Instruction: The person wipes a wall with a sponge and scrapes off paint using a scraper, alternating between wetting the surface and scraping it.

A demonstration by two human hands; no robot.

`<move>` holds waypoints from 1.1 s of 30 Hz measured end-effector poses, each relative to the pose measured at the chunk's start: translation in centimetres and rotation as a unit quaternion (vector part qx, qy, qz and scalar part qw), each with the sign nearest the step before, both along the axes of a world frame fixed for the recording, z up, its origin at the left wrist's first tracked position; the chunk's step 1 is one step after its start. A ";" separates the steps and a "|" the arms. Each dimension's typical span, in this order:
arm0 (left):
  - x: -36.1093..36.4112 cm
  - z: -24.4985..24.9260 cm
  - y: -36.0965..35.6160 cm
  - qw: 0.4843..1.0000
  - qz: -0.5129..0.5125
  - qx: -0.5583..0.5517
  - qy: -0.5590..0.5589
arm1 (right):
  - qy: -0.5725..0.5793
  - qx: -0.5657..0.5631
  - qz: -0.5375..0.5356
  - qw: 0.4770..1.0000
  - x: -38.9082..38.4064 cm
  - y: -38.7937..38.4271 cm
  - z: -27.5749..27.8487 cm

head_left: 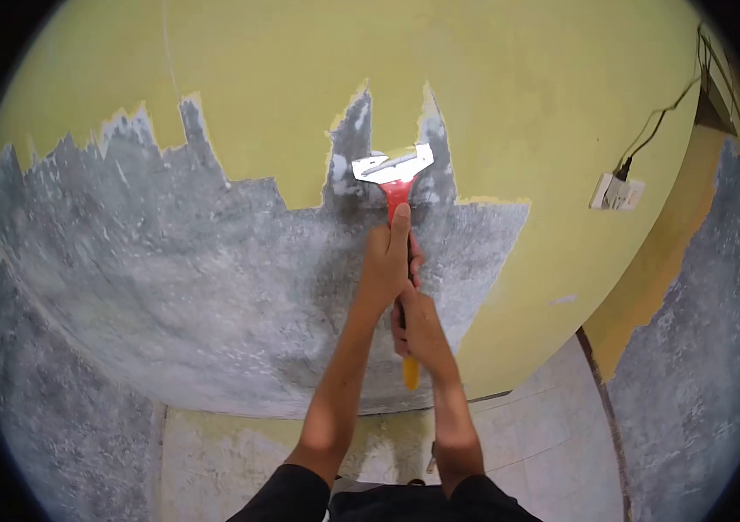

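Note:
Both of my hands grip a long-handled scraper with a wide silver head, a red neck and a yellow handle end. My left hand is wrapped round the upper handle, its thumb lying along the shaft toward the head. Lower down, my right hand is closed round the handle just above the yellow end. The blade lies at the bottom of a strip of yellow-green paint between two bare grey peaks. Below it spreads bare grey wall with a jagged paint edge.
A white socket with a black plug and cable is on the wall to the right. Another partly bared wall stands at far right. Pale floor shows below, with scattered residue at lower left.

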State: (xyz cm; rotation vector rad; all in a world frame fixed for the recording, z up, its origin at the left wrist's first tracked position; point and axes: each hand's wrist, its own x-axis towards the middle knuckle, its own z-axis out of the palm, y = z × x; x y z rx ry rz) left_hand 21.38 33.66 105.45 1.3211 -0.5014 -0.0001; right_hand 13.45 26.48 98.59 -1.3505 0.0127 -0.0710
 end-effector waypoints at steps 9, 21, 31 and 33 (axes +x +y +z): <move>-0.2 -0.6 -0.9 1.000 0.003 -0.025 0.011 | 0.003 0.004 0.019 1.000 -0.2 -0.6 0.4; 0.2 0.0 1.7 0.997 -0.036 0.055 0.040 | 0.045 0.047 0.019 0.998 0.2 2.2 0.2; 0.3 0.8 1.7 0.988 -0.104 -0.014 0.116 | 0.040 0.107 0.055 0.992 -0.5 2.7 1.8; 0.3 -0.1 -0.5 0.976 -0.122 -0.109 0.142 | 0.046 0.043 0.055 0.997 -0.8 -0.7 2.0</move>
